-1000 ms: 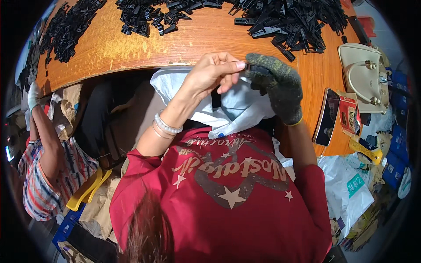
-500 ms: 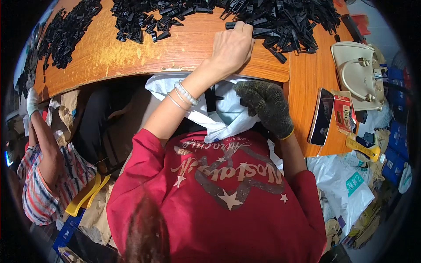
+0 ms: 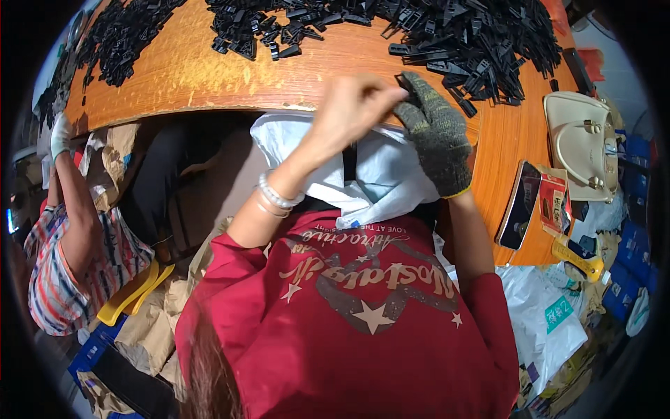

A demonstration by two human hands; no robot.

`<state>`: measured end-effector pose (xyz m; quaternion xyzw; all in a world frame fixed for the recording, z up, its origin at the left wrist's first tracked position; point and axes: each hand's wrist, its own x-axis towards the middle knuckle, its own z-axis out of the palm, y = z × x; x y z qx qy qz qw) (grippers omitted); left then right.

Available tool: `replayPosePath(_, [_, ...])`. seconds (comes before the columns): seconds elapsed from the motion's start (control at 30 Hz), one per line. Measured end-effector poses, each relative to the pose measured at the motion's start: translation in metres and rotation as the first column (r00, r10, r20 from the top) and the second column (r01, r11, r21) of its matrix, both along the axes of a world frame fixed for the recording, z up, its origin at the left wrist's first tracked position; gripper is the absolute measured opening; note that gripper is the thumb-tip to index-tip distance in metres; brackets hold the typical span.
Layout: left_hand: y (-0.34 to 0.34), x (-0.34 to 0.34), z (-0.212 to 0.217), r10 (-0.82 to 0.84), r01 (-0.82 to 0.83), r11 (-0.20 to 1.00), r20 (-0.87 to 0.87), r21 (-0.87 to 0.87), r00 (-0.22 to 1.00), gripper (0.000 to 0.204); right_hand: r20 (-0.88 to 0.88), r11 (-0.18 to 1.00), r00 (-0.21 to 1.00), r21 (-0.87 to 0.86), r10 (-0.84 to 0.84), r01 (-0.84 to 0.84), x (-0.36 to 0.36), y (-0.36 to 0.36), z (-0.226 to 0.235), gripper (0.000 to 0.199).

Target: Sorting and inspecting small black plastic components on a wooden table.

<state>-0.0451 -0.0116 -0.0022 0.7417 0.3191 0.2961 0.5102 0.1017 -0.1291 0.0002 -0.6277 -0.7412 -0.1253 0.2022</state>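
Observation:
My left hand (image 3: 352, 108), bare with bracelets on its wrist, is blurred. Its fingers are pinched together, with the tips against my right hand; what they grip is hidden. A dark knitted glove covers my right hand (image 3: 440, 140), whose thumb and fingers close on a small black plastic part (image 3: 405, 82). Both hands are raised near the front edge of the wooden table (image 3: 279, 87). Beyond them lies a heap of black plastic parts (image 3: 481, 66). White sheeting (image 3: 394, 178) spreads below my hands, over my lap.
More black parts (image 3: 129, 45) lie at the far left, near a co-worker's white-gloved hand (image 3: 61, 136). On the right are a cream handbag (image 3: 576, 143), a phone (image 3: 516, 209) and a red packet (image 3: 555, 206). A white plastic bag (image 3: 537, 321) sits below the table's right side.
My left hand has come back from the heap toward my right hand. The gloved right hand has risen from the white sheeting, and a black part shows at its fingers. The view has shifted slightly.

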Motion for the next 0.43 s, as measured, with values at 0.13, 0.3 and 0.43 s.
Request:
replayPosePath(0.13, [0.053, -0.046, -0.003, 0.430, -0.220, 0.714, -0.167, 0.665, 0.887, 0.023, 0.054, 0.988, 0.987, -0.011, -0.152, 0.153, -0.002, -0.001, -0.007, 0.027])
replayPosePath(0.3, [0.071, -0.058, -0.002, 0.378, -0.037, 0.696, -0.321, 0.717, 0.868, 0.018, -0.107, 0.994, 0.989, 0.030, -0.104, 0.108, -0.003, 0.015, -0.002, 0.023])
replayPosePath(0.43, [0.058, -0.042, -0.004, 0.187, -0.076, 0.809, -0.131, 0.583, 0.974, 0.022, -0.223, 0.998, 0.974, -0.029, 0.046, -0.054, 0.011, 0.013, -0.003, 0.026])
